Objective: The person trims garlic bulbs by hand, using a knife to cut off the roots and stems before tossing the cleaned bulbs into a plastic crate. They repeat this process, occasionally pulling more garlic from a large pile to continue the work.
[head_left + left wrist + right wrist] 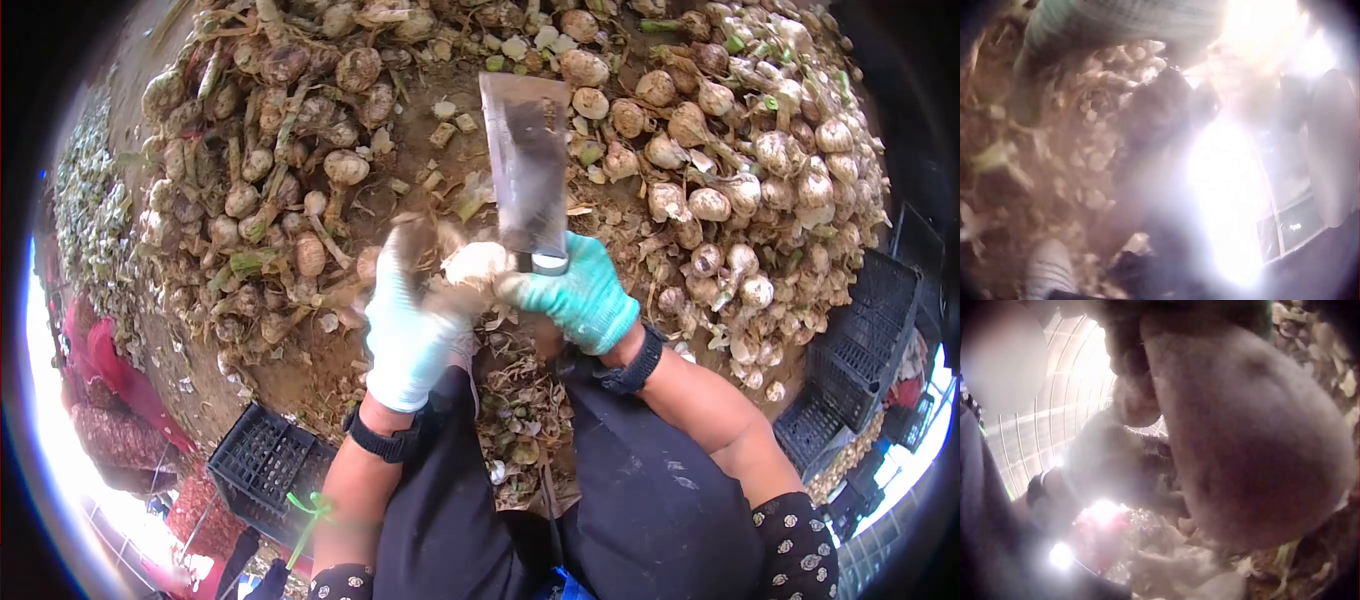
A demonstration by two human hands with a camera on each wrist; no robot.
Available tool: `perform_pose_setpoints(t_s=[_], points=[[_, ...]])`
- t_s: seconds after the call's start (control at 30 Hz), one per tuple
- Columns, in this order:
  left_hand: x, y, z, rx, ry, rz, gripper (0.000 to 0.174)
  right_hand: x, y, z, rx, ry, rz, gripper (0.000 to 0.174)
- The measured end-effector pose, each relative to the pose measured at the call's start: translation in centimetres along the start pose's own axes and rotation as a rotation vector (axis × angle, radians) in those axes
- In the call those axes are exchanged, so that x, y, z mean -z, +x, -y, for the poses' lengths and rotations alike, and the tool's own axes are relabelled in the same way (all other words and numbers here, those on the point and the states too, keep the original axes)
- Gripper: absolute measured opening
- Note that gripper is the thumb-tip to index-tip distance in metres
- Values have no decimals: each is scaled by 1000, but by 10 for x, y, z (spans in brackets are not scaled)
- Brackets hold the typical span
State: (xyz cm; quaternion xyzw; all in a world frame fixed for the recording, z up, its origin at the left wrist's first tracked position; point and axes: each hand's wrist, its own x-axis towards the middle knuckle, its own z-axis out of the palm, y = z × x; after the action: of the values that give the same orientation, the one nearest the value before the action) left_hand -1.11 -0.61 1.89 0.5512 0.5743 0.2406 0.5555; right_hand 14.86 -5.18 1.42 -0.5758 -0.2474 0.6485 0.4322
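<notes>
In the head view my left hand, in a pale teal knit glove, holds a whitish garlic bulb. The fingers and the stalk side are blurred by motion. My right hand, in a greener glove, grips a broad-bladed cleaver by its handle, blade pointing away from me. The right thumb lies close beside the bulb. In the right wrist view the wide cleaver blade hides much of the scene, with the left hand and bulb behind it. Glare washes out the left wrist view.
Heaps of garlic with stalks lie to the left, and more bulbs to the right. Cut stalk pieces and dry skins litter the ground. Black plastic crates stand at the lower left and at right.
</notes>
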Motion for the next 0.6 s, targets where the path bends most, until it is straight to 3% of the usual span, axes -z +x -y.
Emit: perform_pose_setpoints(t_s=[0.03, 0.07, 0.1, 0.13, 0.17, 0.2, 0.23, 0.27, 0.33, 0.37, 0.4, 0.47, 0.5, 0.53, 0.57, 0.6], points=[[12, 4, 16, -11, -92, -11, 52, -1, -1, 4, 164, -129, -25, 38], [12, 4, 17, 233, -481, 75, 46, 3, 2, 8, 280, -360, 66, 41], [12, 4, 16, 475, -873, 164, 39, 10, -2, 21, 195, -439, 188, 42], [14, 5, 12, 489, -732, 250, 29, 9, -2, 21, 217, -477, 170, 40], [6, 1, -11, 489, -734, 201, 24, 8, -2, 20, 236, -515, 149, 38], [6, 2, -11, 394, -514, 211, 22, 9, -2, 16, 231, -518, 150, 38], [7, 3, -10, 298, -293, 221, 20, 9, -1, 8, 356, -643, 35, 34], [12, 3, 2, 299, -293, 221, 20, 9, 1, 1, 483, -765, -84, 29], [22, 1, 33, -480, 482, 186, 18, 14, 4, -6, 566, -867, -58, 24], [22, 1, 24, -481, 486, 184, 18, 19, 7, -10, 652, -968, -33, 20], [21, 1, 5, -421, 350, 148, 18, 28, 17, -21, 569, -1007, -31, 17], [29, 2, 4, -264, 169, 90, 22, 48, 25, -26, -8, -1226, -106, 20], [26, 4, 0, -84, -59, 15, 29, 58, 18, -36, 75, -1080, -252, 22], [24, 12, 11, -100, -3, -84, 33, 63, 11, -47, 154, -924, -379, 26], [23, 16, -18, -105, 68, 58, 40, 58, 8, -38, 15, -822, -375, 31], [13, 13, -40, -98, -265, 173, 47, 50, 9, -37, 32, -584, -329, 31]])
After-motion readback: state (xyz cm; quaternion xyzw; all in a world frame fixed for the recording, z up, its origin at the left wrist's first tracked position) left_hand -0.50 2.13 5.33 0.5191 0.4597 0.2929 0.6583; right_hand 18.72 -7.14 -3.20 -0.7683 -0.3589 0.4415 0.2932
